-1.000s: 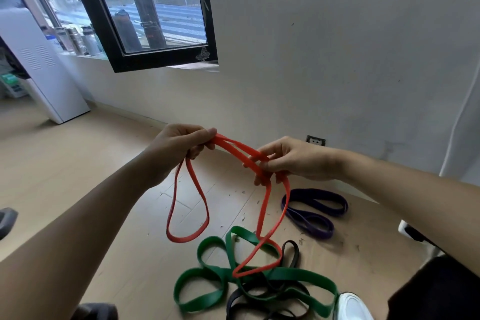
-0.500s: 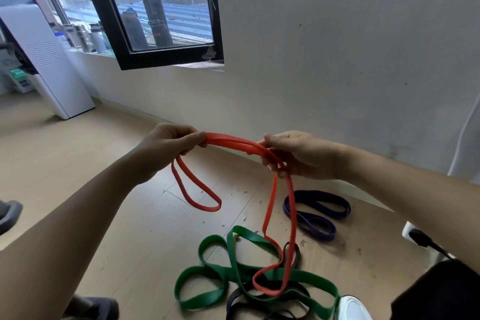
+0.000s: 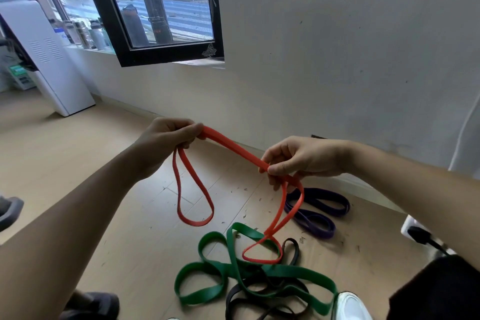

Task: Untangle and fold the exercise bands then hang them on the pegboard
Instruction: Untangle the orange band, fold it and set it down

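Orange band [image 3: 233, 147] runs doubled from the left hand [image 3: 166, 138], gripping one end above a hanging loop, to the right hand [image 3: 304, 157] pinching it, its other loop dangling over the green band [image 3: 298, 272] and black band [image 3: 294, 248] on the floor [image 3: 52, 150], purple band [image 3: 324, 193] just right.

Your left hand [image 3: 166, 138] and right hand [image 3: 306, 156] are bare, and so are your left forearm [image 3: 78, 215] and right forearm [image 3: 402, 184] as far as they show. A black garment [image 3: 441, 291] covers your leg at lower right, and beside it you wear a white shoe [image 3: 350, 305] with a rounded toe.
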Demonstrator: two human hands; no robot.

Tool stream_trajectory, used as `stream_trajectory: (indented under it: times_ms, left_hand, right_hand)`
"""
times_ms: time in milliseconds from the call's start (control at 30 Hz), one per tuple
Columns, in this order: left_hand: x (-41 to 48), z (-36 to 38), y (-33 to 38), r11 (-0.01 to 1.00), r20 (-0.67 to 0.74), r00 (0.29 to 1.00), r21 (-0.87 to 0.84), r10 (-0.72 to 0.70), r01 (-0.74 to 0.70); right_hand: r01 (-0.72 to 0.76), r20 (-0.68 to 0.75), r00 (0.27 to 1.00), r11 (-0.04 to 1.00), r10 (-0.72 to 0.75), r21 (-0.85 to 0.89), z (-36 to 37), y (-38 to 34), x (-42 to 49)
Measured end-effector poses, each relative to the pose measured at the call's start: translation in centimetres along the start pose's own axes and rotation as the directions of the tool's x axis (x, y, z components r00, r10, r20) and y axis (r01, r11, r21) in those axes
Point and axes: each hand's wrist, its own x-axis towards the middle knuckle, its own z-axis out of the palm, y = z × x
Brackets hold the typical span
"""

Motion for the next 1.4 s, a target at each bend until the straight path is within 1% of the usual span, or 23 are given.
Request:
stream_trajectory:
  times_ms: [67, 133, 267, 333, 400, 467, 567, 633, 700, 800, 900, 967, 1067, 1200, 1300, 1400]
  left_hand:
    - [0.1, -0.4, -0.1, 0.996, -0.024, 1.0, -0.085, 0.007, -0.009]
    - [0.0, -0.9, -0.6, 0.996, -0.014, 1.0, -0.093, 0.001, -0.003]
    - [-0.5, -1.3, -2.5, 0.992, 0.109, 0.987, 0.061, -0.118, 0.112]
    - [-0.8, -1.0, -3.2, 0.977, 0.172, 0.966, 0.123, -0.194, 0.174]
    - [-0.8, -0.1, -3.2, 0.965, 0.22, 0.948, 0.18, -0.23, 0.192]
    - [-0.6, 1.3, -2.6, 0.964, 0.251, 0.942, 0.2, -0.223, 0.175]
    - [0.0, 3.3, -1.0, 0.977, 0.287, 0.942, 0.172, -0.176, 0.13]
    - [0.5, 4.5, 0.2, 0.988, 0.303, 0.943, 0.112, -0.139, 0.11]
    - [0.9, 5.6, 1.3, 0.994, 0.303, 0.947, 0.026, -0.108, 0.105]
    - [1.1, 6.9, 2.4, 0.987, 0.286, 0.953, -0.096, -0.099, 0.131]
    - [1.0, 7.4, 3.0, 0.994, 0.222, 0.973, -0.081, -0.056, 0.076]
    - [0.9, 7.3, 3.6, 0.994, 0.156, 0.988, -0.104, -0.018, 0.035]
    - [0.9, 6.3, 4.2, 0.975, 0.023, 1.0, -0.22, -0.005, 0.01]
    - [0.8, 4.0, 3.1, 0.949, -0.136, 0.99, -0.316, -0.031, -0.014]
    - [0.8, 2.5, 1.6, 0.948, -0.156, 0.985, -0.317, -0.07, 0.017]
    - [0.8, 1.2, -0.3, 0.964, -0.109, 0.989, -0.259, -0.097, 0.066]
  right_hand:
    - [-0.023, 0.025, 0.999, 0.998, 0.024, -0.052, -0.3, 0.0, -0.2]
    - [-0.032, 0.009, 0.999, 0.997, 0.033, -0.077, -0.5, 0.0, -0.5]
    - [0.022, -0.09, 0.996, 1.0, -0.023, -0.015, -1.3, 0.0, -1.3]
    - [0.082, -0.152, 0.985, 0.997, -0.08, 0.01, -1.4, -0.4, -1.7]
    - [0.151, -0.201, 0.968, 0.989, -0.149, -0.007, -1.3, -1.0, -2.0]
    - [0.195, -0.244, 0.947, 0.977, -0.209, -0.082, -0.8, -1.6, -2.0]
    - [0.225, -0.311, 0.909, 0.955, -0.276, -0.192, -0.3, -2.2, -1.6]
    - [0.213, -0.34, 0.895, 0.947, -0.288, -0.241, 0.0, -2.5, -1.2]
    - [0.188, -0.321, 0.901, 0.93, -0.291, -0.314, 0.6, -2.8, -0.8]
    - [0.165, -0.272, 0.918, 0.902, -0.288, -0.399, 1.2, -3.2, -0.3]
    - [0.148, -0.244, 0.938, 0.92, -0.247, -0.363, 1.2, -3.0, 0.1]
    - [0.118, -0.214, 0.957, 0.937, -0.196, -0.329, 0.8, -2.3, 0.3]
    - [0.063, -0.181, 0.977, 0.961, -0.115, -0.268, -0.1, -0.7, 0.3]
    - [0.016, -0.202, 0.978, 0.981, -0.056, -0.196, -1.7, 0.8, -0.4]
    - [0.058, -0.228, 0.97, 0.989, -0.089, -0.139, -2.5, 0.6, -1.5]
    - [0.164, -0.261, 0.949, 0.984, -0.178, -0.076, -3.1, -0.4, -2.7]
